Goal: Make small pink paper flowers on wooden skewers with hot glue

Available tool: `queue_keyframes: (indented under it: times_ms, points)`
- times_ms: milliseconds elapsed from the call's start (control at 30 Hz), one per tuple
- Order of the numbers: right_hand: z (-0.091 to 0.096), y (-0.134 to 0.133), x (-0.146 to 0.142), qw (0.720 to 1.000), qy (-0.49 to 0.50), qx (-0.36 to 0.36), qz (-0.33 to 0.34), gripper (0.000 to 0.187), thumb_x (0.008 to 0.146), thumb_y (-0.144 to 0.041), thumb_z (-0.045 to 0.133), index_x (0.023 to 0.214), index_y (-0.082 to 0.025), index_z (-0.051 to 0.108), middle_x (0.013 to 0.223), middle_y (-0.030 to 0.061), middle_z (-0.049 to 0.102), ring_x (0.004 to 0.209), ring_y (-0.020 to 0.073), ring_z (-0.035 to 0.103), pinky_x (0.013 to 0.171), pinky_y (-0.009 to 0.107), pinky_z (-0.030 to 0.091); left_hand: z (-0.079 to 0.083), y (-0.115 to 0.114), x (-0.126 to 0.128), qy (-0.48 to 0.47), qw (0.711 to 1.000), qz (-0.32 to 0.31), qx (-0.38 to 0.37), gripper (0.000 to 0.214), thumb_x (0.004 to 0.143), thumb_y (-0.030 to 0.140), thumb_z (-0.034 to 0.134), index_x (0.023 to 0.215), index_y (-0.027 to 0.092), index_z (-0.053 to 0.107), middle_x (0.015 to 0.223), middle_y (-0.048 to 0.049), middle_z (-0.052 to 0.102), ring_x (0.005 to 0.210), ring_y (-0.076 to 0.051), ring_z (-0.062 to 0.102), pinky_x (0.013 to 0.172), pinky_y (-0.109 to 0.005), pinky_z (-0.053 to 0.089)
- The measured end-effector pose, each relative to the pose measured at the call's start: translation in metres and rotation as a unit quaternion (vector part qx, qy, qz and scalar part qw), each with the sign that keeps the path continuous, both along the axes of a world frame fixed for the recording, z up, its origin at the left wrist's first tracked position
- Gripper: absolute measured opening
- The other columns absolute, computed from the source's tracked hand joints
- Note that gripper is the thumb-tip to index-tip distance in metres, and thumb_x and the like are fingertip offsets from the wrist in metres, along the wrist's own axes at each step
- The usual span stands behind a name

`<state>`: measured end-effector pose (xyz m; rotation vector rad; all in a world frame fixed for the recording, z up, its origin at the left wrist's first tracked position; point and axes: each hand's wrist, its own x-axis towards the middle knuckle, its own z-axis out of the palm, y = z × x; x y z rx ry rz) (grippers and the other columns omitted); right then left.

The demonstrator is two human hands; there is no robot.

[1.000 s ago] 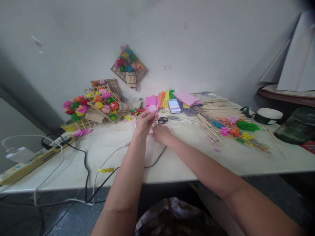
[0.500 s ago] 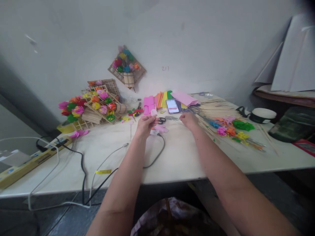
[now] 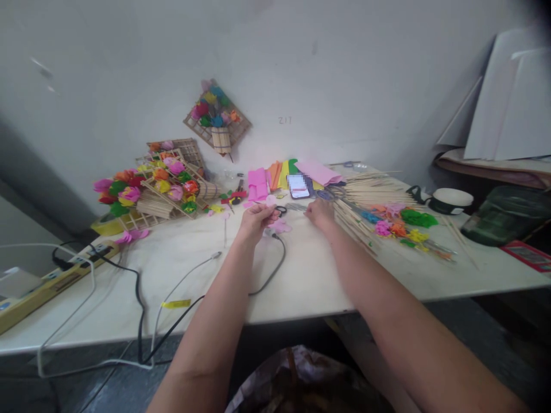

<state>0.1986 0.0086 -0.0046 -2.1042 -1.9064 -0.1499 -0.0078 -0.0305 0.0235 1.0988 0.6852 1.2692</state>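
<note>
My left hand [image 3: 257, 221] is raised a little over the white table [image 3: 310, 269] and pinches a small pale pink paper piece [image 3: 270, 201] between its fingertips. More pink paper scraps [image 3: 280, 228] lie just right of it. My right hand [image 3: 319, 213] rests on the table with curled fingers, touching the metal scissors [image 3: 297, 207] beside a phone [image 3: 298, 186]. What those fingers hold, if anything, is hidden.
Wooden skewers [image 3: 370, 192] fan out to the right with paper flowers [image 3: 402, 225]. Colored paper sheets [image 3: 284, 172] lie by the wall. Wooden racks with flowers [image 3: 166, 183] stand at left, black scissors [image 3: 281, 210] in the middle. Cables [image 3: 142, 298] and a power strip [image 3: 55, 281] cover the left side.
My right hand left the spot beside my left hand, went right toward the skewers, then came back a little to the metal scissors. My left hand kept the pink piece.
</note>
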Motion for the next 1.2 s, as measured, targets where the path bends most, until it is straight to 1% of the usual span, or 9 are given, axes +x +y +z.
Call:
queue_keyframes:
  times_ms: [233, 400, 500, 600, 700, 767, 867, 1000, 1200]
  points:
    - [0.003, 0.002, -0.003, 0.999, 0.006, 0.03, 0.01, 0.025, 0.084, -0.024, 0.048, 0.09, -0.011, 0.069, 0.105, 0.0187, 0.061, 0.103, 0.0291, 0.051, 0.087, 0.04, 0.032, -0.001, 0.001, 0.0, -0.004, 1.0, 0.006, 0.001, 0.023, 0.056, 0.025, 0.076, 0.066, 0.011, 0.061, 0.062, -0.0036, 0.066, 0.05, -0.007, 0.057, 0.044, -0.015, 0.04]
    - [0.015, -0.004, -0.008, 0.994, 0.097, 0.056, 0.004, 0.025, 0.085, -0.03, 0.045, 0.088, -0.018, 0.066, 0.092, 0.0114, 0.067, 0.087, 0.0233, 0.058, 0.074, 0.033, 0.037, -0.001, 0.002, 0.001, -0.015, 1.0, 0.013, 0.01, 0.026, 0.056, 0.028, 0.077, 0.07, 0.011, 0.063, 0.065, -0.0033, 0.066, 0.056, -0.008, 0.06, 0.047, -0.015, 0.042]
    - [0.018, -0.007, -0.016, 0.979, 0.186, 0.072, 0.04, 0.02, 0.083, -0.03, 0.048, 0.085, -0.018, 0.063, 0.084, 0.0077, 0.067, 0.079, 0.0203, 0.058, 0.065, 0.03, 0.037, 0.0, 0.001, 0.001, -0.01, 1.0, 0.021, 0.009, 0.027, 0.057, 0.03, 0.076, 0.071, 0.011, 0.063, 0.065, -0.0031, 0.066, 0.056, -0.008, 0.06, 0.048, -0.015, 0.043]
    - [0.019, -0.013, -0.028, 0.927, 0.345, 0.084, 0.12, 0.011, 0.078, -0.024, 0.052, 0.079, -0.017, 0.061, 0.069, 0.0025, 0.064, 0.066, 0.0154, 0.056, 0.059, 0.026, 0.038, 0.0, 0.002, 0.001, -0.01, 1.0, 0.027, 0.006, 0.027, 0.057, 0.03, 0.076, 0.073, 0.012, 0.064, 0.067, -0.0033, 0.066, 0.057, -0.008, 0.059, 0.052, -0.016, 0.044]
    - [0.021, -0.02, -0.042, 0.839, 0.508, 0.049, 0.187, 0.008, 0.073, -0.022, 0.058, 0.078, -0.017, 0.059, 0.058, -0.0021, 0.059, 0.048, 0.0101, 0.049, 0.047, 0.023, 0.036, -0.001, 0.004, 0.0, -0.028, 0.999, 0.028, 0.013, 0.025, 0.057, 0.028, 0.076, 0.073, 0.012, 0.065, 0.068, -0.0033, 0.067, 0.062, -0.008, 0.06, 0.06, -0.018, 0.046]
    - [0.021, -0.025, -0.05, 0.788, 0.575, 0.002, 0.22, 0.011, 0.068, -0.026, 0.064, 0.073, -0.016, 0.06, 0.055, -0.0022, 0.058, 0.041, 0.0084, 0.046, 0.04, 0.022, 0.033, -0.002, 0.004, 0.001, -0.038, 0.999, 0.026, 0.029, 0.022, 0.057, 0.026, 0.076, 0.069, 0.012, 0.065, 0.068, -0.0036, 0.067, 0.071, -0.01, 0.063, 0.07, -0.02, 0.047]
    - [0.02, -0.031, -0.058, 0.737, 0.624, -0.054, 0.255, 0.022, 0.059, -0.031, 0.073, 0.066, -0.015, 0.059, 0.053, 0.0, 0.06, 0.04, 0.0081, 0.048, 0.036, 0.02, 0.032, -0.002, 0.004, 0.002, -0.047, 0.998, 0.01, 0.05, 0.018, 0.056, 0.024, 0.076, 0.062, 0.012, 0.064, 0.066, -0.0038, 0.067, 0.08, -0.014, 0.064, 0.078, -0.023, 0.045]
    - [0.017, -0.035, -0.064, 0.706, 0.644, -0.095, 0.279, 0.028, 0.054, -0.033, 0.078, 0.062, -0.014, 0.058, 0.049, 0.0005, 0.06, 0.039, 0.0075, 0.049, 0.034, 0.018, 0.03, -0.002, 0.003, 0.002, -0.035, 0.998, -0.009, 0.044, 0.019, 0.057, 0.025, 0.076, 0.06, 0.013, 0.061, 0.062, -0.0024, 0.065, 0.067, -0.012, 0.062, 0.069, -0.023, 0.046]
    - [0.023, -0.039, -0.053, 0.699, 0.604, -0.162, 0.346, 0.027, 0.061, -0.036, 0.073, 0.067, -0.012, 0.063, 0.057, 0.0032, 0.063, 0.044, 0.008, 0.052, 0.038, 0.019, 0.032, -0.001, 0.002, -0.001, -0.013, 0.999, -0.024, 0.038, 0.023, 0.059, 0.028, 0.076, 0.062, 0.012, 0.06, 0.059, -0.0006, 0.063, 0.051, -0.009, 0.056, 0.054, -0.021, 0.044]
